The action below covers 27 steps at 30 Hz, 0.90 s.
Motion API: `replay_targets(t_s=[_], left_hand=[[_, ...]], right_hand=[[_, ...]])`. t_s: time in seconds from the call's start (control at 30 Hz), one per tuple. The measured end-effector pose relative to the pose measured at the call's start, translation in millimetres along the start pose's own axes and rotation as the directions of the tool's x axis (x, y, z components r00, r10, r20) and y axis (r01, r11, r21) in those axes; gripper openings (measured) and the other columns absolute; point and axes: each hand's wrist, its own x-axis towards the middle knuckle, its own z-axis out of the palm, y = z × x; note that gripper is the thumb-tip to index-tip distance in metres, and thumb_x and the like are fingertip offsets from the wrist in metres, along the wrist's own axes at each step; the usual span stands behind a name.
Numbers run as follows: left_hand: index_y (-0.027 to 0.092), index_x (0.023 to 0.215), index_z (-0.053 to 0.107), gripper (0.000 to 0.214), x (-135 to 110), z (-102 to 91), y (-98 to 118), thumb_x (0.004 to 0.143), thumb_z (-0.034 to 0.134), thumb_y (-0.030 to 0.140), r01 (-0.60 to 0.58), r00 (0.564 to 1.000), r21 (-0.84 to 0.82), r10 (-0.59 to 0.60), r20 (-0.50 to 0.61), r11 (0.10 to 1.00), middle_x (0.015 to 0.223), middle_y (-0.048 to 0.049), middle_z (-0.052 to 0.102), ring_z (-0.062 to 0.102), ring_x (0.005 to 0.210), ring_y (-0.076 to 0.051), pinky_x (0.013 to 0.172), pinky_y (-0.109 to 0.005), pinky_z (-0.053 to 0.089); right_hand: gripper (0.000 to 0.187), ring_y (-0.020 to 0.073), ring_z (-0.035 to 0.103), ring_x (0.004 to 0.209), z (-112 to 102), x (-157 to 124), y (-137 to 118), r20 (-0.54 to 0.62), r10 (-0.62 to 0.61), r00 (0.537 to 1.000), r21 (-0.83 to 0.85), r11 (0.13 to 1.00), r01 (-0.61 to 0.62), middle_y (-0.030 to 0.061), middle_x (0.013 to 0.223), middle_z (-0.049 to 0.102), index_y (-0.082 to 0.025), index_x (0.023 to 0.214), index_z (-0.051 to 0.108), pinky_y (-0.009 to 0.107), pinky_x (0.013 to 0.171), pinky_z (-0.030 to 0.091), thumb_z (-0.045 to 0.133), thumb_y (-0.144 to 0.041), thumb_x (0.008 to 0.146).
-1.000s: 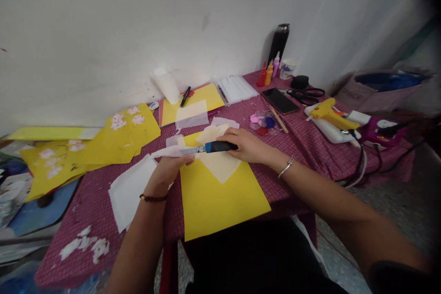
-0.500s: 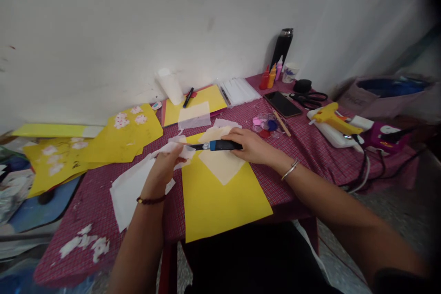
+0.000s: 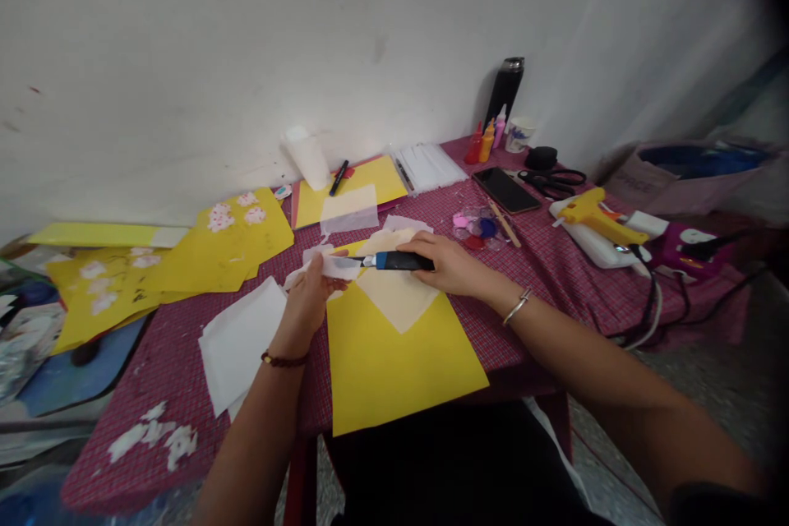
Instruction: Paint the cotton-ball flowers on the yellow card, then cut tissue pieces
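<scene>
My right hand (image 3: 447, 261) is closed round the blue and black handle of a paintbrush (image 3: 394, 261) that points left. My left hand (image 3: 311, 298) pinches a piece of white tissue paper (image 3: 329, 267) wrapped over the brush's tip. Both hands hover over a yellow sheet (image 3: 394, 362) with a pale cream diamond of paper (image 3: 398, 296) on it, lying on the red checked tablecloth (image 3: 555, 263).
White paper (image 3: 237, 341) lies left of my left hand. Yellow sheets with white flowers (image 3: 228, 234) spread to the left. At the right are paint pots (image 3: 474, 223), a phone (image 3: 505, 189), scissors (image 3: 551, 177), a yellow glue gun (image 3: 595, 212), small bottles (image 3: 486, 140) and a black flask (image 3: 505, 90).
My left hand has slid the tissue paper rightwards along the brush's tip and closed on it. The brush and right hand have stayed about where they were.
</scene>
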Motion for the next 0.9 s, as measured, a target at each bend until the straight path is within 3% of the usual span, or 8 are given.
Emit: replay_targets(t_s=[0.27,0.4,0.67,0.9], left_hand=[[0.011,0.103,0.072,0.056,-2,8.3,-9,0.086,0.052,0.061,-0.019,1.000,-0.030,0.019,0.022,0.999,0.081,-0.0098,0.072,0.060,0.063,-0.013,0.060,-0.026,0.047],[0.014,0.086,0.071,0.043,-5,12.2,-9,0.082,0.060,0.055,-0.024,1.000,-0.056,0.025,0.016,0.998,0.076,-0.0068,0.069,0.060,0.063,-0.013,0.061,-0.026,0.048],[0.016,0.057,0.062,0.034,-12,18.0,8,0.067,0.073,0.047,0.035,0.997,0.268,-0.014,-0.078,0.963,0.059,-0.0032,0.062,0.055,0.059,-0.013,0.057,-0.025,0.044],[0.018,0.049,0.061,0.032,-12,17.1,5,0.066,0.073,0.043,0.042,0.999,0.332,-0.040,-0.014,0.942,0.058,-0.0044,0.063,0.055,0.058,-0.016,0.059,-0.028,0.043]], right_hand=[[0.050,0.0235,0.059,0.105,7,0,1,-0.007,0.007,1.000,0.048,0.999,-0.006,0.0109,0.113,0.061,-0.018,0.126,0.059,0.040,0.094,0.048,0.059,-0.009,0.077],[0.049,0.0239,0.058,0.107,8,0,0,-0.024,0.020,1.000,0.070,0.997,-0.019,0.0108,0.113,0.061,-0.019,0.125,0.060,0.041,0.095,0.048,0.058,-0.008,0.077],[0.048,0.0242,0.058,0.108,8,0,-4,-0.017,0.026,1.000,0.014,1.000,-0.025,0.0122,0.116,0.061,-0.016,0.126,0.058,0.040,0.095,0.047,0.058,-0.009,0.078],[0.048,0.0237,0.059,0.104,8,0,-4,0.018,-0.009,1.000,0.008,1.000,0.009,0.0109,0.111,0.061,-0.018,0.126,0.059,0.038,0.091,0.048,0.058,-0.009,0.079]])
